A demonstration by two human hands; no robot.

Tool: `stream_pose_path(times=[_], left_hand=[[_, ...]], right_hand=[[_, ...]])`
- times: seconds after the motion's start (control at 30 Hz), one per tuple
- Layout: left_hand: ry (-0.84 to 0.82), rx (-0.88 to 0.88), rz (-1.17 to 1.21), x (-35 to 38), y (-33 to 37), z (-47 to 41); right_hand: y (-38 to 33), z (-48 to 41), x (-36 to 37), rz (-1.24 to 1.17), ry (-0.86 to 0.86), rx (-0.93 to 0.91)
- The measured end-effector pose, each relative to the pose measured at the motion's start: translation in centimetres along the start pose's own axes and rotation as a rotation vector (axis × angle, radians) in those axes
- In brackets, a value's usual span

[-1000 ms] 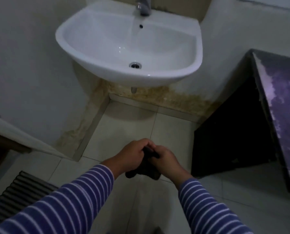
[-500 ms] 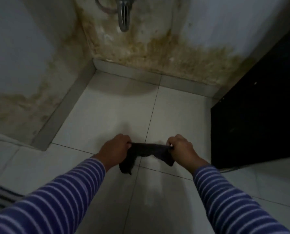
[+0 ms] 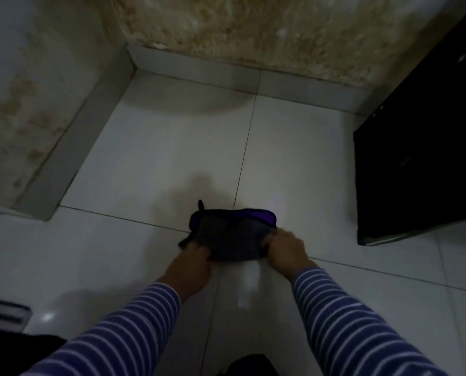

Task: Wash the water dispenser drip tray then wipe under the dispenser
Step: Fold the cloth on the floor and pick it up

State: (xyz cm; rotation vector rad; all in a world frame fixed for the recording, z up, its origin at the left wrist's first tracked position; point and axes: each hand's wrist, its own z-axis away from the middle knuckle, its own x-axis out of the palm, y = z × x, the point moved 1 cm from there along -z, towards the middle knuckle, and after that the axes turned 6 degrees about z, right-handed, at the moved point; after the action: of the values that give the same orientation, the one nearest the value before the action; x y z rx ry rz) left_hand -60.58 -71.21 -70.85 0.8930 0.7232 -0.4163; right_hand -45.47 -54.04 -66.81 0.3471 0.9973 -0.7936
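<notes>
A dark grey cloth (image 3: 232,236) with a purple edge is spread between my two hands above the white tiled floor. My left hand (image 3: 191,267) grips its near left corner. My right hand (image 3: 284,248) grips its right side. Both arms wear blue and white striped sleeves. Neither the drip tray nor the water dispenser is in view.
A black cabinet (image 3: 422,147) stands at the right on the floor. Stained walls (image 3: 253,25) with a grey skirting (image 3: 71,147) meet in a corner ahead. A ribbed dark mat (image 3: 1,312) lies at the lower left. White floor tiles (image 3: 172,147) stretch ahead.
The view has dropped from the sink to the floor. My hands went from bunched together on the cloth to apart, pulling it out flat and wider.
</notes>
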Motion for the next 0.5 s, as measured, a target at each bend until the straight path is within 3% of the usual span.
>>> stream_pose_path(times=[0.07, 0.2, 0.27, 0.4, 0.5], left_hand=[[-0.119, -0.084, -0.055, 1.1, -0.2, 0.4], [-0.002, -0.043, -0.071, 1.7, 0.2, -1.3], [-0.075, -0.016, -0.090, 2.1, 0.6, -2.4], [-0.340, -0.209, -0.086, 3.1, 0.1, -3.2], [-0.311, -0.230, -0.102, 3.6, -0.8, -2.4]], right_hand=[[-0.2, 0.4, 2.5, -0.137, -0.125, 0.024], [-1.1, -0.6, 4.2, -0.319, -0.179, -0.031], [-1.3, -1.2, 5.0, -0.318, -0.265, -0.044], [-0.9, -0.9, 7.1, -0.211, -0.401, -0.024], [-1.6, -0.4, 7.6, -0.183, -0.366, -0.010]])
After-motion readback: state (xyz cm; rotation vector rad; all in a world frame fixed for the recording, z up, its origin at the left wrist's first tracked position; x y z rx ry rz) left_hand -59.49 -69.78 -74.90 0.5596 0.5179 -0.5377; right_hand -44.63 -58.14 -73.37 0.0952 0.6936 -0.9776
